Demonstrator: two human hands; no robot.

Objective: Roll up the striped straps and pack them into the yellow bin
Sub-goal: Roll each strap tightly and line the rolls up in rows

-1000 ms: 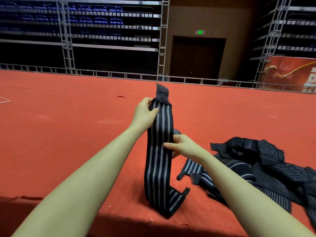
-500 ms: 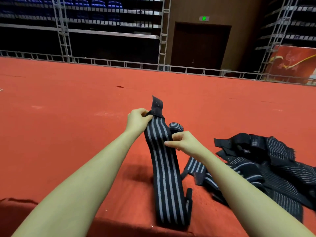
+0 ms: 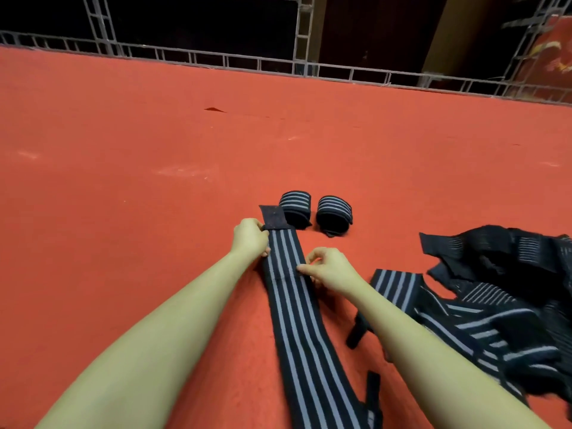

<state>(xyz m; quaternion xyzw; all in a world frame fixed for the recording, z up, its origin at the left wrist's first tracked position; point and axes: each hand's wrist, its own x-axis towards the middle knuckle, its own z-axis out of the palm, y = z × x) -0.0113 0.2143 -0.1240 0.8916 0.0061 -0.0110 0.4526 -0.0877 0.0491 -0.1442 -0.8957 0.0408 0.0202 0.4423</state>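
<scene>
At frame centre, left hand (image 3: 250, 238) and right hand (image 3: 329, 269) pinch a flat strap (image 3: 297, 305); two rolls (image 3: 315, 212) done, pile (image 3: 501, 305) waiting, bin unseen.

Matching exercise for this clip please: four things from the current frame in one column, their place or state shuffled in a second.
1. long black strap with grey stripes
2. two rolled striped straps
3. heap of loose striped straps
4. left hand

A. tangled, at right
B. grips the strap's far end
C. side by side beyond the hands
D. stretched flat on red carpet

Pairs: 1-D, 2-C, 3-A, 4-B
</scene>
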